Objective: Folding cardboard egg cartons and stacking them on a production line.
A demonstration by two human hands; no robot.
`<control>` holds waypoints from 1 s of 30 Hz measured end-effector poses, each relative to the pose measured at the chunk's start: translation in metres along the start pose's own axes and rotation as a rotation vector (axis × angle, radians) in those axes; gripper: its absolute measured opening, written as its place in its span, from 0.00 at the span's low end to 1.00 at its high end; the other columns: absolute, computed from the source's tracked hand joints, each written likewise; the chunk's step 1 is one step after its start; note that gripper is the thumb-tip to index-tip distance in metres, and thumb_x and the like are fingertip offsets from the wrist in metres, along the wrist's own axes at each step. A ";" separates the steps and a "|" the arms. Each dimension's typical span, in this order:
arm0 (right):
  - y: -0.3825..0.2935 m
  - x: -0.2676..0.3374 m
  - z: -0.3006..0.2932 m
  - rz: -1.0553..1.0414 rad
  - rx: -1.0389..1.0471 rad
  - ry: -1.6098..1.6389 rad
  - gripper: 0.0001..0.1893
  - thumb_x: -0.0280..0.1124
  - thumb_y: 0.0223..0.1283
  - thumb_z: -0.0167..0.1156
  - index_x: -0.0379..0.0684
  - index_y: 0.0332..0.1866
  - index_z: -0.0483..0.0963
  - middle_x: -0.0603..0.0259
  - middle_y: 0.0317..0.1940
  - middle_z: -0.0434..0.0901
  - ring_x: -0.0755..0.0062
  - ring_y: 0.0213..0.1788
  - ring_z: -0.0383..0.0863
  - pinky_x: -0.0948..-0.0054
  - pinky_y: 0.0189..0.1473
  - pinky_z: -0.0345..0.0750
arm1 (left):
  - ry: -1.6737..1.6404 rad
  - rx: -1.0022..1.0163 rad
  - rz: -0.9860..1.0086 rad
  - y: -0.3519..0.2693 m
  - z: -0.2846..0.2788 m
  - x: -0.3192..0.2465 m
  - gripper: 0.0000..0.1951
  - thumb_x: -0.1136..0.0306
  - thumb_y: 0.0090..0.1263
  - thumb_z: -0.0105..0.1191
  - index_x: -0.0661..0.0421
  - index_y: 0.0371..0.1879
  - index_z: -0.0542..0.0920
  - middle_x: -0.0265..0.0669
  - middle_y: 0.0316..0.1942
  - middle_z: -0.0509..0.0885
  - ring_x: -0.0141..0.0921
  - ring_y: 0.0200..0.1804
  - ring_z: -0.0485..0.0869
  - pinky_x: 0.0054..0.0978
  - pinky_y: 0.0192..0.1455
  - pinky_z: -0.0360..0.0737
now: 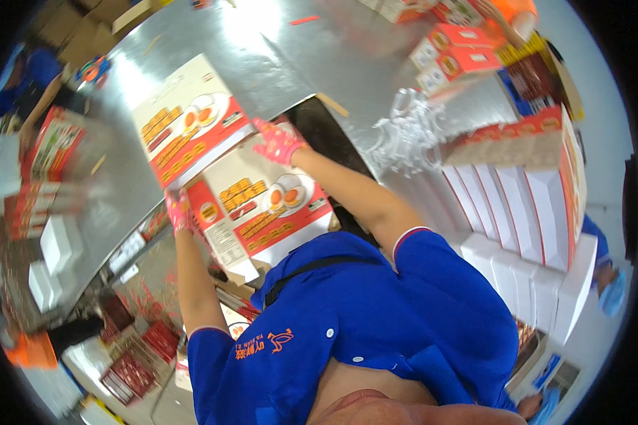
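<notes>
Both my hands wear pink patterned gloves. A red and cream printed cardboard box [191, 122] with egg pictures lies on the metal table before me. My left hand [179, 210] touches its near left corner. My right hand [277, 142] is at its right corner, fingers spread, above a second printed carton [266, 204]. That second carton lies nearer my body, partly unfolded, with white flaps showing. Whether either hand grips the box is unclear, as the fingertips are partly hidden.
White plastic handles [409, 133] lie heaped on the metal table [345, 53]. Open printed boxes [515, 186] stand in a row at right, beside white boxes [526, 281]. Red boxes [457, 58] are stacked at the back right. Co-workers stand at the left and upper right.
</notes>
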State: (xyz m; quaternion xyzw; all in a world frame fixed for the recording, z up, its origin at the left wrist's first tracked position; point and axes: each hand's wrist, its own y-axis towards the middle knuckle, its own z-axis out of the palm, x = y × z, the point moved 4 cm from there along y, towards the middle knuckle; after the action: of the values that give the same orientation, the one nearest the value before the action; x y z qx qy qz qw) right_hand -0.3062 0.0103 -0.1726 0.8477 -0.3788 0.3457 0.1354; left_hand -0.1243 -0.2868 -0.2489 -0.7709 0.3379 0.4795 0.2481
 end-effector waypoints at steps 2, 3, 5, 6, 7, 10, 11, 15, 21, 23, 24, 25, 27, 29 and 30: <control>-0.039 -0.018 -0.006 0.123 0.000 0.036 0.31 0.44 0.57 0.52 0.41 0.65 0.58 0.48 0.62 0.63 0.52 0.65 0.61 0.63 0.65 0.59 | 0.238 -0.223 0.014 -0.018 0.013 0.005 0.28 0.66 0.62 0.55 0.59 0.61 0.64 0.45 0.51 0.73 0.37 0.51 0.73 0.34 0.56 0.69; -0.055 -0.035 -0.003 0.114 -0.045 0.049 0.29 0.43 0.56 0.53 0.41 0.62 0.61 0.49 0.58 0.67 0.51 0.62 0.64 0.61 0.63 0.62 | 0.234 -0.191 0.022 -0.020 0.014 0.006 0.28 0.66 0.62 0.55 0.59 0.61 0.64 0.45 0.51 0.73 0.37 0.51 0.73 0.34 0.56 0.69; -0.091 -0.060 -0.022 0.161 -0.058 -0.075 0.26 0.41 0.55 0.54 0.43 0.59 0.65 0.51 0.54 0.70 0.52 0.58 0.67 0.60 0.60 0.65 | 0.812 0.068 0.141 -0.020 0.023 0.011 0.29 0.61 0.59 0.58 0.57 0.59 0.68 0.46 0.54 0.72 0.42 0.55 0.71 0.39 0.57 0.68; -0.108 -0.071 -0.035 0.178 -0.063 -0.192 0.23 0.39 0.54 0.55 0.44 0.55 0.68 0.52 0.50 0.73 0.53 0.55 0.70 0.59 0.57 0.68 | 0.790 0.038 0.111 -0.022 0.025 0.008 0.29 0.56 0.56 0.59 0.56 0.57 0.70 0.48 0.54 0.71 0.46 0.56 0.70 0.43 0.58 0.68; -0.123 -0.087 -0.049 0.113 -0.194 -0.293 0.18 0.38 0.53 0.55 0.45 0.50 0.72 0.54 0.45 0.75 0.55 0.51 0.72 0.60 0.52 0.70 | 0.790 0.051 0.118 -0.017 0.029 0.002 0.29 0.56 0.56 0.59 0.56 0.57 0.70 0.48 0.54 0.71 0.46 0.56 0.70 0.43 0.58 0.68; -0.136 -0.134 -0.096 0.422 -0.130 -0.721 0.13 0.37 0.49 0.56 0.47 0.39 0.78 0.58 0.36 0.79 0.57 0.42 0.78 0.58 0.42 0.74 | 0.834 -0.037 -0.055 -0.013 0.035 -0.031 0.29 0.56 0.56 0.59 0.55 0.56 0.70 0.49 0.54 0.72 0.49 0.57 0.68 0.42 0.60 0.66; -0.138 -0.138 -0.113 0.448 -0.193 -0.755 0.13 0.39 0.49 0.55 0.46 0.38 0.78 0.58 0.34 0.79 0.56 0.40 0.79 0.57 0.41 0.74 | 0.842 -0.049 -0.070 -0.010 0.030 -0.023 0.29 0.56 0.56 0.59 0.55 0.56 0.70 0.49 0.54 0.72 0.49 0.57 0.68 0.42 0.60 0.66; -0.139 -0.172 -0.140 0.748 -0.193 -0.693 0.16 0.45 0.51 0.52 0.45 0.35 0.79 0.54 0.36 0.80 0.54 0.42 0.80 0.57 0.42 0.75 | 0.760 0.022 0.100 -0.003 0.025 -0.007 0.34 0.55 0.53 0.62 0.54 0.59 0.66 0.51 0.54 0.72 0.50 0.59 0.67 0.42 0.61 0.66; -0.129 -0.240 -0.149 0.841 -0.234 -0.539 0.18 0.44 0.51 0.53 0.41 0.39 0.77 0.49 0.42 0.78 0.51 0.48 0.77 0.56 0.49 0.74 | 0.739 0.089 0.000 -0.002 0.021 0.020 0.35 0.56 0.51 0.63 0.52 0.58 0.67 0.55 0.56 0.68 0.51 0.58 0.69 0.41 0.60 0.68; -0.132 -0.235 -0.152 0.905 -0.224 -0.546 0.18 0.41 0.51 0.55 0.41 0.43 0.74 0.48 0.43 0.78 0.50 0.50 0.77 0.56 0.50 0.73 | 0.664 0.050 -0.179 -0.014 0.034 -0.001 0.34 0.61 0.49 0.65 0.52 0.57 0.68 0.56 0.55 0.69 0.51 0.56 0.71 0.42 0.58 0.70; -0.127 -0.219 -0.158 0.933 -0.187 -0.537 0.18 0.40 0.51 0.55 0.41 0.46 0.72 0.48 0.43 0.78 0.50 0.51 0.76 0.56 0.50 0.73 | 0.657 0.031 -0.139 -0.017 0.025 0.005 0.33 0.61 0.49 0.65 0.53 0.56 0.69 0.55 0.54 0.70 0.51 0.55 0.72 0.41 0.57 0.71; -0.124 -0.219 -0.159 0.912 -0.178 -0.540 0.18 0.40 0.51 0.55 0.41 0.46 0.72 0.48 0.43 0.78 0.50 0.51 0.76 0.56 0.50 0.73 | 0.647 0.027 -0.088 -0.018 0.024 0.010 0.32 0.62 0.49 0.65 0.55 0.55 0.69 0.54 0.53 0.71 0.51 0.55 0.72 0.40 0.56 0.72; -0.124 -0.225 -0.160 0.958 -0.149 -0.524 0.20 0.41 0.51 0.55 0.41 0.47 0.70 0.49 0.43 0.78 0.51 0.52 0.76 0.55 0.50 0.73 | 0.518 0.012 -0.129 -0.022 0.015 0.020 0.29 0.65 0.52 0.64 0.57 0.54 0.69 0.51 0.51 0.74 0.46 0.53 0.75 0.37 0.54 0.73; -0.127 -0.228 -0.158 0.908 -0.197 -0.515 0.17 0.41 0.55 0.53 0.40 0.44 0.72 0.49 0.42 0.78 0.49 0.50 0.77 0.55 0.48 0.73 | 0.384 0.010 -0.159 -0.024 0.015 0.023 0.27 0.67 0.55 0.62 0.59 0.53 0.68 0.48 0.50 0.77 0.41 0.50 0.77 0.34 0.52 0.75; -0.123 -0.217 -0.160 0.748 -0.313 -0.566 0.14 0.38 0.56 0.53 0.39 0.42 0.72 0.49 0.40 0.79 0.50 0.47 0.77 0.56 0.47 0.73 | 0.196 -0.014 -0.264 -0.031 0.018 0.016 0.25 0.67 0.57 0.61 0.60 0.52 0.69 0.47 0.49 0.77 0.39 0.48 0.79 0.32 0.50 0.75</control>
State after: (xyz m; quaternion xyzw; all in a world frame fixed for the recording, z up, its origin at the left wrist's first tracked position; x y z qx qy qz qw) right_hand -0.3960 0.2911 -0.2028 0.6837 -0.7266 0.0656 0.0195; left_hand -0.1064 -0.2584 -0.2690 -0.8533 0.2530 0.3677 0.2696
